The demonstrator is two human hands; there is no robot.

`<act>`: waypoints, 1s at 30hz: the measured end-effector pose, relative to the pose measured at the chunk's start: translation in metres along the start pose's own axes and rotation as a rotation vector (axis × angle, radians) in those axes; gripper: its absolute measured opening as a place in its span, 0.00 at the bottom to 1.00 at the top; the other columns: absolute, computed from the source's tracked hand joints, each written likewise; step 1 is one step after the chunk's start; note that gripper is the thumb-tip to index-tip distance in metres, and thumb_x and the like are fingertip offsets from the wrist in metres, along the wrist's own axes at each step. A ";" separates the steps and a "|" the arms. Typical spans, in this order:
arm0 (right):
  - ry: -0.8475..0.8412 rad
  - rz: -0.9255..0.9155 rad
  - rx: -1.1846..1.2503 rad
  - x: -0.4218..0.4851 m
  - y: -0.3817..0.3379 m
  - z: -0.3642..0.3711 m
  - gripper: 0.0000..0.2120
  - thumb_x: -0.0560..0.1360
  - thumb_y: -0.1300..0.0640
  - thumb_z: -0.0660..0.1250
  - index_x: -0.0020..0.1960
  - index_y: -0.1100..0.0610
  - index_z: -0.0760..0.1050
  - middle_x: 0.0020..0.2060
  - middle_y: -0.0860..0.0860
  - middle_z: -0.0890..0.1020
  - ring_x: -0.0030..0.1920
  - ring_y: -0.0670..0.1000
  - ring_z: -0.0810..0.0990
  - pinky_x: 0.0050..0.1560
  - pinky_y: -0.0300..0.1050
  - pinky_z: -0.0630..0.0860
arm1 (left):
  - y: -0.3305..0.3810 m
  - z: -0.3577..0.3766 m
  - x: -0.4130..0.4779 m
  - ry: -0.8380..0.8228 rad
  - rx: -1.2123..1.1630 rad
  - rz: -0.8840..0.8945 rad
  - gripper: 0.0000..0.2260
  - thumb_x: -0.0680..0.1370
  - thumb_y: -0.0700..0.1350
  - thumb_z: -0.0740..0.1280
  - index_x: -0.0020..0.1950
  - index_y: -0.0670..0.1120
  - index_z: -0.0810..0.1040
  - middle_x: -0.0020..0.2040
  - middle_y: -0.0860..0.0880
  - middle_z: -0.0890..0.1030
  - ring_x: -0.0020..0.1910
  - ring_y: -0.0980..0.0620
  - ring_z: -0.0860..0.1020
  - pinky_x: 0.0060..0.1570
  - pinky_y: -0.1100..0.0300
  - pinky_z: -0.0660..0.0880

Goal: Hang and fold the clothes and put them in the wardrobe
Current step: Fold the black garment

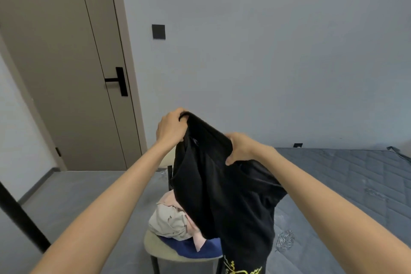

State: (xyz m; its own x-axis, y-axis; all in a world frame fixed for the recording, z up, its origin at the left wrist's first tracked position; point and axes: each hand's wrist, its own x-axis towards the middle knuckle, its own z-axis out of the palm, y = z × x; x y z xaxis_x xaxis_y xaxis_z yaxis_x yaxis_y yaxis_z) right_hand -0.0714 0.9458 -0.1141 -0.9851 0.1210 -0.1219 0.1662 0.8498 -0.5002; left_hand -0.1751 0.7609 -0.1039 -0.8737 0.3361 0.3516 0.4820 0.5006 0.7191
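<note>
Black top (222, 196) hangs mid-frame over the clothes pile (169, 222) on the chair (155, 249), left hand (171, 128) and right hand (241, 148) both fisted round its upper edge. Looks soft, floppy and pretty light, so I'd pinch it at the shoulders.

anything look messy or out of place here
Only the laundry: a crumpled heap of clothes, beige, pink and blue, sits unfolded on the chair, a pink piece trailing over the blue one. The black garment hangs bunched from the left hand and right hand. Nothing looks spilled or damaged.
</note>
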 end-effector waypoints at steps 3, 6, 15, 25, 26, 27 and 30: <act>0.007 0.104 0.019 0.001 0.027 0.022 0.28 0.67 0.60 0.75 0.66 0.58 0.73 0.59 0.54 0.79 0.58 0.55 0.78 0.60 0.50 0.75 | 0.003 0.004 0.004 0.015 -0.084 -0.102 0.13 0.79 0.41 0.57 0.60 0.47 0.77 0.55 0.48 0.80 0.52 0.45 0.77 0.52 0.45 0.77; 0.012 0.156 0.115 0.005 0.043 0.037 0.29 0.69 0.61 0.71 0.69 0.59 0.70 0.61 0.56 0.78 0.59 0.55 0.77 0.61 0.52 0.75 | -0.001 0.006 0.004 0.038 -0.044 -0.110 0.14 0.79 0.41 0.57 0.60 0.47 0.78 0.55 0.48 0.80 0.54 0.47 0.77 0.55 0.48 0.75; 0.280 0.120 0.053 0.022 0.045 0.072 0.15 0.67 0.73 0.61 0.51 0.59 0.71 0.51 0.61 0.77 0.51 0.60 0.75 0.44 0.45 0.70 | -0.006 -0.023 0.012 0.245 0.033 -0.095 0.13 0.80 0.41 0.55 0.56 0.46 0.78 0.48 0.51 0.78 0.46 0.51 0.73 0.39 0.61 0.67; 0.398 0.520 0.136 0.024 0.063 0.043 0.25 0.71 0.64 0.55 0.66 0.51 0.71 0.57 0.58 0.79 0.53 0.62 0.79 0.55 0.53 0.77 | -0.051 -0.060 0.013 0.505 -0.100 -0.372 0.11 0.82 0.42 0.56 0.60 0.45 0.76 0.56 0.44 0.79 0.48 0.41 0.80 0.45 0.51 0.79; 0.401 0.535 0.214 0.026 0.060 0.041 0.25 0.72 0.63 0.54 0.68 0.52 0.68 0.57 0.59 0.78 0.50 0.63 0.80 0.52 0.53 0.79 | -0.055 -0.059 0.012 0.520 -0.121 -0.395 0.12 0.81 0.42 0.56 0.60 0.45 0.76 0.56 0.44 0.79 0.49 0.41 0.80 0.41 0.53 0.79; 0.412 0.551 0.341 0.028 0.057 0.039 0.24 0.73 0.64 0.53 0.69 0.54 0.66 0.57 0.59 0.77 0.48 0.63 0.81 0.48 0.54 0.80 | -0.059 -0.058 0.011 0.536 -0.144 -0.410 0.12 0.81 0.42 0.57 0.60 0.44 0.76 0.57 0.44 0.79 0.51 0.41 0.79 0.41 0.52 0.79; 0.464 0.676 1.004 0.038 0.046 0.032 0.19 0.78 0.67 0.54 0.67 0.57 0.61 0.62 0.60 0.68 0.56 0.66 0.76 0.46 0.58 0.80 | -0.069 -0.051 0.008 0.574 -0.185 -0.439 0.12 0.81 0.42 0.57 0.60 0.43 0.76 0.57 0.43 0.79 0.57 0.42 0.76 0.58 0.49 0.74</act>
State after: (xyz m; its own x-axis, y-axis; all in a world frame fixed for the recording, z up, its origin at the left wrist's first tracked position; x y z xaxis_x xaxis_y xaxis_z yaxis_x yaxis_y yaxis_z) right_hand -0.1001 0.9724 -0.1693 -0.5827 0.7099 -0.3956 0.3939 -0.1790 -0.9015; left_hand -0.2189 0.6885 -0.1199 -0.9046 -0.3590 0.2298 0.1059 0.3330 0.9370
